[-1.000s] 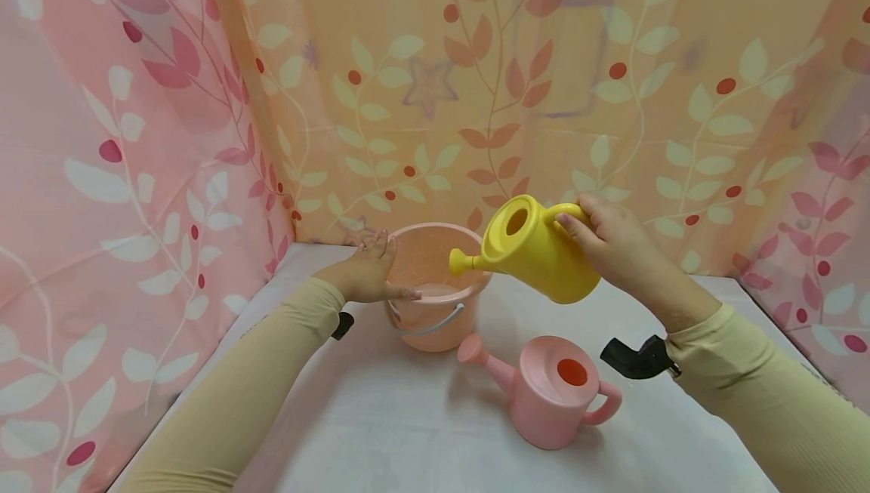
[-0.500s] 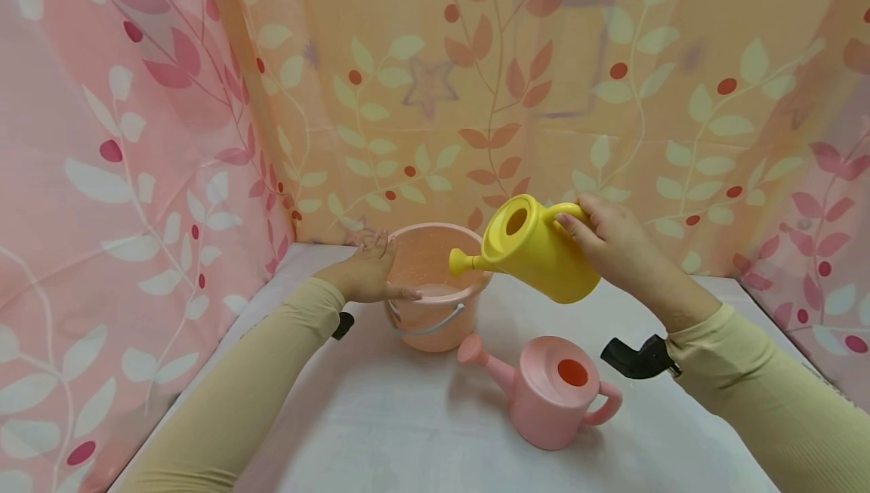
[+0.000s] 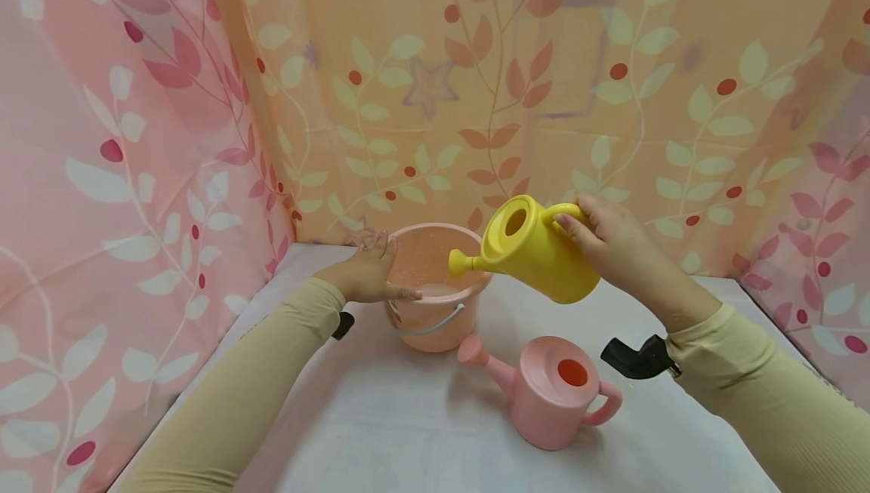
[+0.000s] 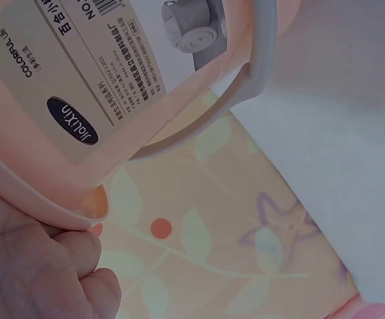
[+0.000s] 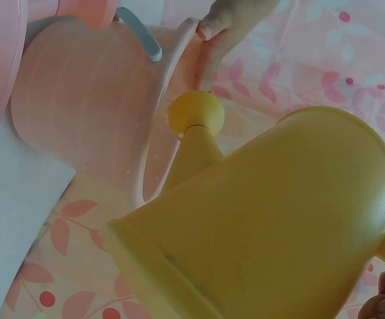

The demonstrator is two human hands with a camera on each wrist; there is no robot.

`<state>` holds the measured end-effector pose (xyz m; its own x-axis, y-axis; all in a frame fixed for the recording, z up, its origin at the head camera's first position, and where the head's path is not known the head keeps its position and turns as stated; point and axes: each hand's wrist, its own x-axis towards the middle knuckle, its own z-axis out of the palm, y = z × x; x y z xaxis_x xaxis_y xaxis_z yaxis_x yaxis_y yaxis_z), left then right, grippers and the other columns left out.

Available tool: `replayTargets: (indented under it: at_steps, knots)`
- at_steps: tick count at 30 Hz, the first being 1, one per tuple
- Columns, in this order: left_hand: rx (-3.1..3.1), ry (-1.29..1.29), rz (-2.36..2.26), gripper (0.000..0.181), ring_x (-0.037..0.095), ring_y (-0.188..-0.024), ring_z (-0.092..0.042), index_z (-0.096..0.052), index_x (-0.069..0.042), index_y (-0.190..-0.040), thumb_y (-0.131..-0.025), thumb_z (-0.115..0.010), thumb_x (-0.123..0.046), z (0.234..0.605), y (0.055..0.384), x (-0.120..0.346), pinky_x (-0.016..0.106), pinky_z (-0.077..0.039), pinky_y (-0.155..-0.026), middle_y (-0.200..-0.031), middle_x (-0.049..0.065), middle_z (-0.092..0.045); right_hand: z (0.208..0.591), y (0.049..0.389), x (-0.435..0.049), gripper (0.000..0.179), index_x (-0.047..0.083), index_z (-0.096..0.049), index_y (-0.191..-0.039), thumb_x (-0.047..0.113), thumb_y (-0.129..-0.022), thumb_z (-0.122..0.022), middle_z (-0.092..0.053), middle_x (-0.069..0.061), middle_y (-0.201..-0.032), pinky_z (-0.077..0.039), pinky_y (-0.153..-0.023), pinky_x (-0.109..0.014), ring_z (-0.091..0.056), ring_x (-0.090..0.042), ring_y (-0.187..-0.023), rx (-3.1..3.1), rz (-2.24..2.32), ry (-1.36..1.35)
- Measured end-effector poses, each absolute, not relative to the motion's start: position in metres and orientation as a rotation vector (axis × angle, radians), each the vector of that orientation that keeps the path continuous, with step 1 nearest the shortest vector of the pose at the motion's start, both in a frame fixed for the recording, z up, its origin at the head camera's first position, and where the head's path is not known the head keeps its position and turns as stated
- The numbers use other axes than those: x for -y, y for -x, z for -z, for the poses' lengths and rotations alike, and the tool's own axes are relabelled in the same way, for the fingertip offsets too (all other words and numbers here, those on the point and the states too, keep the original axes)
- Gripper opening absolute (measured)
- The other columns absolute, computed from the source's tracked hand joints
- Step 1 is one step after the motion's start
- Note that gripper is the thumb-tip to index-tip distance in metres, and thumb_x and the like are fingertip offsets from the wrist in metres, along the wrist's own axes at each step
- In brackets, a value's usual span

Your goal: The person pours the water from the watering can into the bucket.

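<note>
My right hand (image 3: 615, 240) grips the handle of a yellow watering can (image 3: 550, 259), tilted so its spout points left. The spout's sprinkler head (image 5: 197, 113) hangs just over the near right rim of a peach bucket (image 3: 435, 323). Small pale specks show in the bucket and beside the sprinkler head. At the bucket's left side, my left hand (image 3: 367, 270) holds the rim, thumb laid over the near edge; curled fingers (image 4: 79, 252) show at the rim in the left wrist view. A pink watering can (image 3: 550, 402) stands upright nearer to me, spout toward the bucket.
The bucket's grey handle (image 3: 431, 327) hangs down at its front, and a printed label (image 4: 79, 73) is on its side. A white cloth (image 3: 381, 432) covers the table. Leaf-patterned curtains (image 3: 435, 100) rise at the back and both sides.
</note>
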<state>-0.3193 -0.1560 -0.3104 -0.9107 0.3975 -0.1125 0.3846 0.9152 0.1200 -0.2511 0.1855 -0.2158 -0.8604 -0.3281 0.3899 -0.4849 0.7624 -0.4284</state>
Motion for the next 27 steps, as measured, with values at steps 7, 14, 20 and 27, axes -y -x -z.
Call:
replayTargets:
  at_steps: [7,14,20,27]
  knots:
    - [-2.948,-0.612,-0.143,0.123,0.038,-0.137,0.004,-0.001,0.007,-0.143,-0.069,-0.042,-0.082,0.3082,0.3175,0.155,0.054,-0.007,-0.108,-0.148,0.029,0.004,0.2154,0.2507,-0.1848,0.026,0.008,-0.051,-0.093,0.033,-0.095,-0.046,-0.053,-0.008,-0.079,-0.043,-0.066,-0.035,-0.05,-0.023,-0.076,2.652,-0.735,-0.643]
    - [-2.939,-0.605,-0.15,0.122,0.037,-0.137,0.005,-0.001,0.006,-0.144,-0.069,-0.042,-0.082,0.3087,0.3179,0.1543,0.053,-0.007,-0.108,-0.148,0.027,0.006,0.2158,0.2509,-0.1859,0.026,0.007,-0.051,-0.093,0.033,-0.095,-0.047,-0.052,-0.008,-0.078,-0.042,-0.066,-0.035,-0.049,-0.023,-0.076,2.65,-0.746,-0.643]
    - [-2.931,-0.593,-0.153,0.122,0.037,-0.137,0.007,0.0,0.005,-0.144,-0.069,-0.042,-0.082,0.3083,0.3176,0.1536,0.051,-0.006,-0.109,-0.148,0.026,0.007,0.2167,0.2517,-0.1852,0.026,0.008,-0.051,-0.092,0.034,-0.095,-0.047,-0.052,-0.008,-0.077,-0.043,-0.066,-0.036,-0.049,-0.023,-0.076,2.635,-0.738,-0.645]
    - [-2.926,-0.59,-0.146,0.122,0.037,-0.136,0.007,0.0,0.005,-0.144,-0.069,-0.041,-0.082,0.3074,0.317,0.1534,0.051,-0.005,-0.109,-0.149,0.026,0.006,0.2152,0.2504,-0.1844,0.027,0.008,-0.052,-0.091,0.034,-0.095,-0.048,-0.053,-0.008,-0.079,-0.043,-0.067,-0.037,-0.05,-0.023,-0.076,2.629,-0.728,-0.651]
